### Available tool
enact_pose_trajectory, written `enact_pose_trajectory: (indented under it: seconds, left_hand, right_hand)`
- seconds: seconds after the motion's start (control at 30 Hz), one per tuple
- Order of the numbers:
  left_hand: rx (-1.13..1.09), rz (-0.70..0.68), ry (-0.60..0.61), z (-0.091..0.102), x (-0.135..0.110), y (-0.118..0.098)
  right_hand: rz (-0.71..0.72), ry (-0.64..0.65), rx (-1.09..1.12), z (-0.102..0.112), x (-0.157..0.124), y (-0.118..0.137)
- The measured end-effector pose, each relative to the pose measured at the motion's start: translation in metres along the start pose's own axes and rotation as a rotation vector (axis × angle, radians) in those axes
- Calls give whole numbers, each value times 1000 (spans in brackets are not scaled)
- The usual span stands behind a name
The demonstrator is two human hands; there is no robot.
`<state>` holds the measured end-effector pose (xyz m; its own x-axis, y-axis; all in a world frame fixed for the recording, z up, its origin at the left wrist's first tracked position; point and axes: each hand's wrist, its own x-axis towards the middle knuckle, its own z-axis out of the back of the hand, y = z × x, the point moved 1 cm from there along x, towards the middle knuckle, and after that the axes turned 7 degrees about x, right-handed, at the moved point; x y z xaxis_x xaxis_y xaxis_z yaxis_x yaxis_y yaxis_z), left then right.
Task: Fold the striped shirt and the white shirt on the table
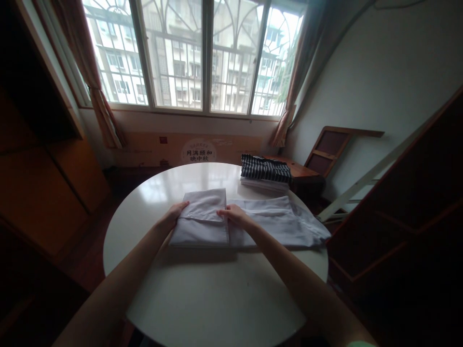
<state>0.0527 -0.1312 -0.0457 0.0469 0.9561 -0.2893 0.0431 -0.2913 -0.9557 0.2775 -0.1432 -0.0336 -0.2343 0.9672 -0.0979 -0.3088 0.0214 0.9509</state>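
A white buttoned garment, which looks like a shirt point(202, 231), lies on the round white table point(217, 289). Its left part is folded over into a neat rectangle, while the rest stretches flat to the right and ends in a rumpled edge. My left hand point(178, 212) grips the left edge of the folded part, fingers hidden underneath. At the fold's right edge, my right hand point(233, 213) pinches the cloth between thumb and fingers. One small button shows on the strip running across the folded part.
Folded clothes, with a black and white striped garment point(265, 167) on top, are stacked at the table's back right. Behind them stand a brown wooden table point(307, 169) and a wooden chair-like frame point(331, 144). A pale ladder point(356, 190) leans at the right.
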Motion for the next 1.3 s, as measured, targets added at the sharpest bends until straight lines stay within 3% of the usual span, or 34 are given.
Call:
enact_pose_trajectory:
  seconds: [0.13,0.27,0.4,0.63,0.83,1.13,1.3]
  left_hand:
    - [18,-33,17,0,-1,0]
    - [49,-61,7,-1,-5,-1]
    - [49,-97,43,-2,-6,0]
    - [71,-119,48,-4,-7,-1]
    - [70,-139,63,-6,-7,-2]
    - [295,-310,-125,-14,-4,0]
    - [556,-402,-300,-10,7,7]
  right_hand:
    - [168,4,-172,7,-4,-12]
    - [337,-88,-242,6,-2,-22]
    - [306,-134,-148,6,-1,-26]
    - [223,-40,99,10,-2,-26]
    - [182,-31,165,13,-1,-27]
    - [187,-155,31,16,1,-28]
    - [234,-188,-81,15,-1,-25]
